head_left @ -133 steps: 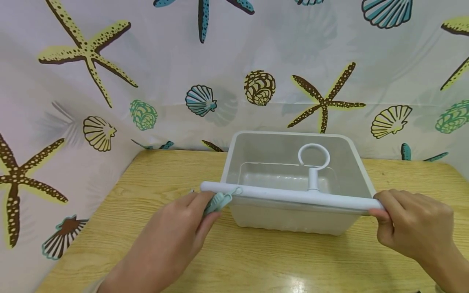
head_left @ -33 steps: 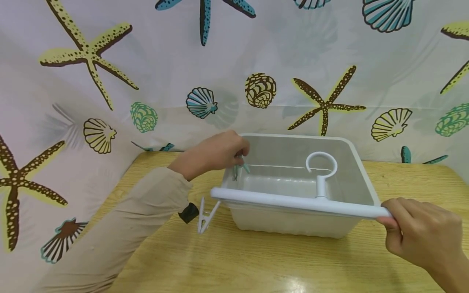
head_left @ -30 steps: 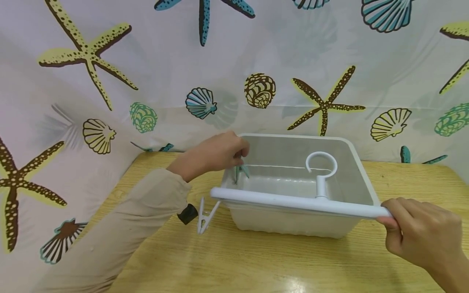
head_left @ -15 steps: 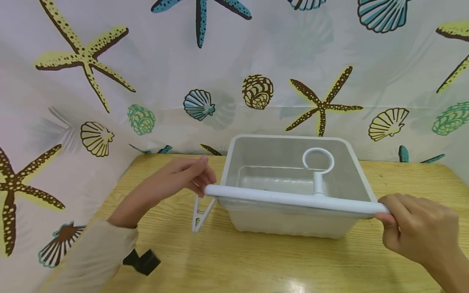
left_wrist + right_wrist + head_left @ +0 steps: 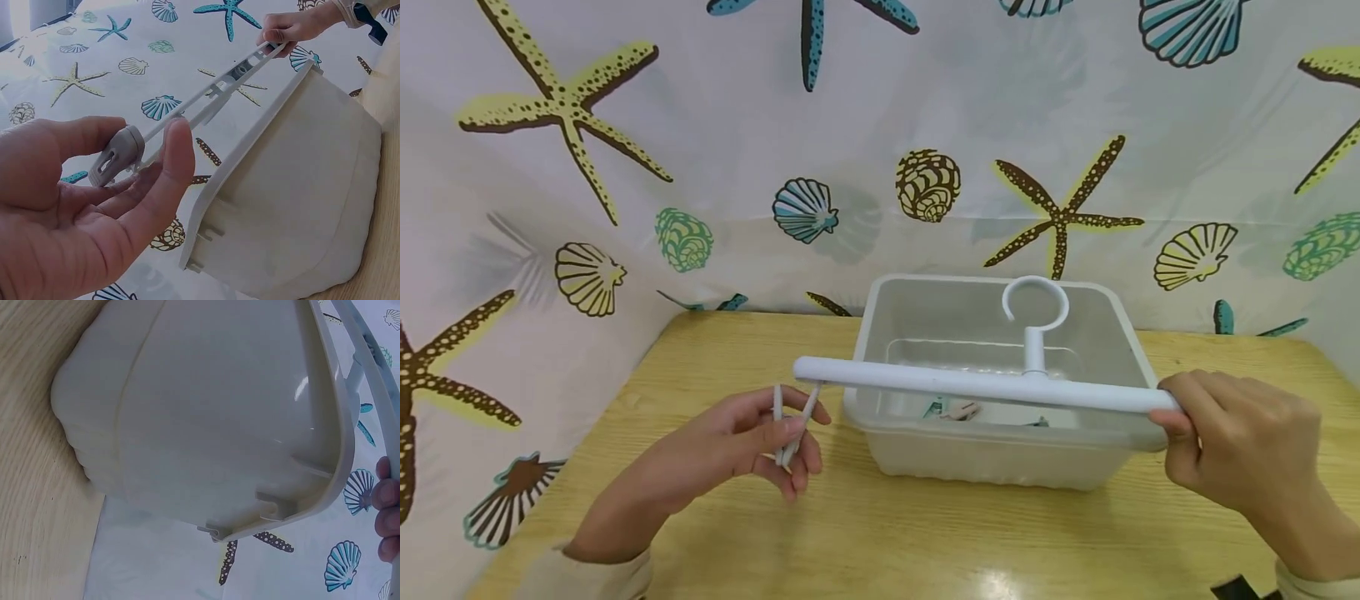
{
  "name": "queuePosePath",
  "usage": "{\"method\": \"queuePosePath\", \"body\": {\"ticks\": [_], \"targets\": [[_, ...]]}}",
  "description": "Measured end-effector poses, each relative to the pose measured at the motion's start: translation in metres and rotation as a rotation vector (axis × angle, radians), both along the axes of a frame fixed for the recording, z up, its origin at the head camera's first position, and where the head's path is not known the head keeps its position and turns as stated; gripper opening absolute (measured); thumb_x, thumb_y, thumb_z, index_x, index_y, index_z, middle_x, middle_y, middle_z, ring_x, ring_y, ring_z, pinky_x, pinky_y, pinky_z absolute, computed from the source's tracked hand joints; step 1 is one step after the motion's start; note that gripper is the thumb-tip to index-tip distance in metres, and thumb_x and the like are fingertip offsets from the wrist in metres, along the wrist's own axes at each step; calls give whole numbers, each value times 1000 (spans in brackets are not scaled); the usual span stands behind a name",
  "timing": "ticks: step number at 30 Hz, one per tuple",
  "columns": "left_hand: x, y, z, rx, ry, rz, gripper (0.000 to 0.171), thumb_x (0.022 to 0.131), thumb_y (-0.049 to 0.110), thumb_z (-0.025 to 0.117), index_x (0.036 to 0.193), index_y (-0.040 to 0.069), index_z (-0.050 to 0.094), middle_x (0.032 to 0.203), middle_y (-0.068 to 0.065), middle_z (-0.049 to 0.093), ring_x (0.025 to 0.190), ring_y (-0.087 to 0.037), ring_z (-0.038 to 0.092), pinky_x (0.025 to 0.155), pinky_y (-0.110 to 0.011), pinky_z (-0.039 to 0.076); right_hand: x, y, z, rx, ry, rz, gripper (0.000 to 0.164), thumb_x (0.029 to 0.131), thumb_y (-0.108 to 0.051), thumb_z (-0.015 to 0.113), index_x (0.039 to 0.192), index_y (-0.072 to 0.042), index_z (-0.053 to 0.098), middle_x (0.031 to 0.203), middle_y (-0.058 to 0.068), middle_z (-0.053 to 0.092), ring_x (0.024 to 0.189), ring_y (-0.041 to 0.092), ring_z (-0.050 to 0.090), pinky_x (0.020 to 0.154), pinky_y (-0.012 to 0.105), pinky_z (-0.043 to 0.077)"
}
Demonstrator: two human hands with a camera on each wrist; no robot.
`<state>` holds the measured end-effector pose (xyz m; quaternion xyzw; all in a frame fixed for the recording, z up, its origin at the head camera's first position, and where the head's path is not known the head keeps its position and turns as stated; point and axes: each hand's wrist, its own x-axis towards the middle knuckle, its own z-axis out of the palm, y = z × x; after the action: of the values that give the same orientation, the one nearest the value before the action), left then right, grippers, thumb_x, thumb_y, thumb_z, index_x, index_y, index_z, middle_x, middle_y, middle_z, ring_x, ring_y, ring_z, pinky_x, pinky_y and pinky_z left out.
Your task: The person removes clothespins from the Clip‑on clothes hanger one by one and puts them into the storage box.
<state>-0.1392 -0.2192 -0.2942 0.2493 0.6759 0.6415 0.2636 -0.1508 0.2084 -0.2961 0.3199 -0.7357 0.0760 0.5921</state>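
A white plastic hanger bar (image 5: pixel 955 381) with a ring-shaped hook (image 5: pixel 1035 350) is held across the front of a bin (image 5: pixel 992 462). My right hand (image 5: pixel 1240 450) grips the bar's right end; its fingertips curl round the bar in the right wrist view. From the left end hangs a white clothespin (image 5: pixel 809 408). My left hand (image 5: pixel 730 446) pinches this clothespin between thumb and fingers, just below the bar; in the left wrist view, the clothespin (image 5: pixel 119 156) looks grey. Inside the bin lie a teal clothespin (image 5: pixel 934 407), a brownish one (image 5: pixel 962 411) and a small dark piece (image 5: pixel 1040 422), partly hidden.
The translucent bin stands on a wood-grain table (image 5: pixel 880 542). Behind and to the left hangs a white cloth (image 5: pixel 722 125) printed with starfish and shells. Moulded tabs (image 5: pixel 275 506) stick out under the bin's rim.
The left hand carried a teal clothespin over the bin and let it go. It came back and took hold of the white clothespin. The hanger has risen slightly.
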Motion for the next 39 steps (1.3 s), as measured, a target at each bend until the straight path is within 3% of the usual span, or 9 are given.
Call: {"method": "queuePosePath", "body": {"ticks": [3,12,20,26,36,39], "targets": [[2,-1,1,-20,7,42,27,104,15,42,121,-5,48,94,-15,65,78,-21,64,71,-41,56,-2,2,0,11,-7,0,54,101,-40,34,62,-6,47,48,1,41,31,17,25,32,28,11],[7,1,0,-34,57,91,24,104,14,44,112,-6,53,90,-14,64,75,-20,63,66,-41,56,-4,9,-3,76,-65,-23,51,101,-39,33,63,-8,47,50,0,45,31,16,29,31,27,15],[7,7,2,-120,87,156,27,101,18,51,108,-8,54,88,-17,64,73,-20,64,66,-44,56,-4,8,-4,72,-59,-23,53,102,-40,33,63,-7,48,50,1,45,31,17,29,31,27,14],[5,9,2,-168,93,195,27,99,18,55,104,-9,54,85,-16,66,69,-19,63,62,-38,56,-4,6,-4,42,-30,-11,52,101,-39,34,62,-7,46,49,0,42,31,18,28,32,27,12],[16,19,0,-484,349,329,20,96,24,62,92,5,61,71,1,65,55,-14,57,47,-30,49,-2,10,-5,93,-49,-18,48,100,-36,34,63,-7,47,49,1,42,31,18,29,31,29,14],[22,25,1,-591,515,375,19,94,24,64,82,10,58,61,9,57,49,-5,48,43,-23,41,-1,10,-7,86,-47,-12,49,100,-36,34,64,-6,47,49,0,40,31,19,28,31,30,15]]}}
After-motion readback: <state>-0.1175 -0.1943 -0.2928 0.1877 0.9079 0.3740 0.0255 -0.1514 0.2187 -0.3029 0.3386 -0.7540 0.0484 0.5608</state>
